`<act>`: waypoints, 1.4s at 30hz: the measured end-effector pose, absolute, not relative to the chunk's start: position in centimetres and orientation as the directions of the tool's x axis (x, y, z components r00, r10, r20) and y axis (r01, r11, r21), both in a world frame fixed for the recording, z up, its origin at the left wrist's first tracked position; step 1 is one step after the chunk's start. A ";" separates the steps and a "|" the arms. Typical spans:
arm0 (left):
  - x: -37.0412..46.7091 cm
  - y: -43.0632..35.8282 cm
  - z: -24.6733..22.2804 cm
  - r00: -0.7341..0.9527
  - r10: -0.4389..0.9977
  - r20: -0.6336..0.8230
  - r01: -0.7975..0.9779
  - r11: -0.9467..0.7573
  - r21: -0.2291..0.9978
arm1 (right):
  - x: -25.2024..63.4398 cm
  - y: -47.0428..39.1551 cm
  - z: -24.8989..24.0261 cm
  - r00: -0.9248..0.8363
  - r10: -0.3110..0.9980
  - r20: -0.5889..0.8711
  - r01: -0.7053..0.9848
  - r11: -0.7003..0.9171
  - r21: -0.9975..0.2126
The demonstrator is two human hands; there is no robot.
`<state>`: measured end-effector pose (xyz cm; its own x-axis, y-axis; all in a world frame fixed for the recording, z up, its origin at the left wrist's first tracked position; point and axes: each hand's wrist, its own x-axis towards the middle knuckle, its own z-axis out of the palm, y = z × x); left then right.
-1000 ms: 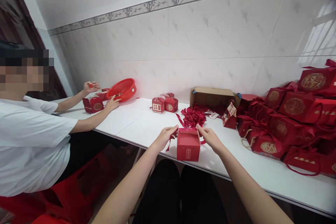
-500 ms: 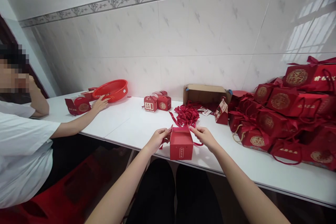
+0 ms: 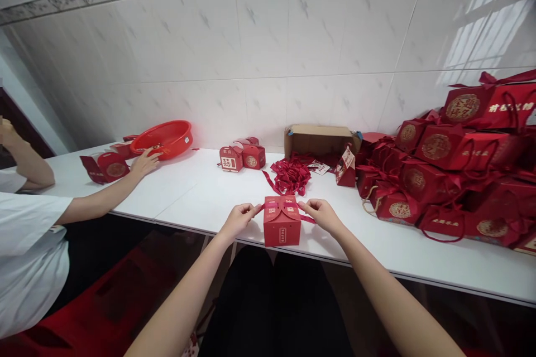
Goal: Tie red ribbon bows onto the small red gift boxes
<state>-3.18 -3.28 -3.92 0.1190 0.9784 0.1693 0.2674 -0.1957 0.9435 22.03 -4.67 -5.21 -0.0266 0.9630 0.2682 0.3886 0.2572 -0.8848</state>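
Note:
A small red gift box [image 3: 282, 230] stands upright near the table's front edge, its top flaps folded over and meeting in curved edges. A dark red ribbon [image 3: 307, 218] runs from both sides of its top. My left hand [image 3: 240, 219] pinches the ribbon at the box's upper left corner. At the upper right corner my right hand [image 3: 320, 214] pinches the other end, with a loose tail hanging below the fingers. Just behind the box lies a heap of red ribbons [image 3: 291, 176].
Many finished red boxes [image 3: 435, 145] are piled at the right. Behind the ribbons is an open cardboard box [image 3: 320, 133]. Two small boxes [image 3: 231, 159] stand mid-table. At left, a person's hand [image 3: 144, 163] reaches into a red basin [image 3: 180, 148] beside more boxes [image 3: 113, 167].
The box's top flaps have come down flat and closed, and the ribbon is drawn out to both sides. The camera view has shifted slightly right and down.

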 end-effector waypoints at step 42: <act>1.4 -7.0 -2.3 -0.034 0.975 -0.220 -0.721 0.129 0.681 | 16.7 -7.7 -3.9 0.228 0.953 -0.201 -0.922 0.146 -0.358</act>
<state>1.36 -6.95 -2.34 -0.0338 0.9748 -0.2205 -0.7212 0.1289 0.6806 16.71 -7.70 -3.88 0.2283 0.9527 -0.2005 -0.9222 0.1455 -0.3584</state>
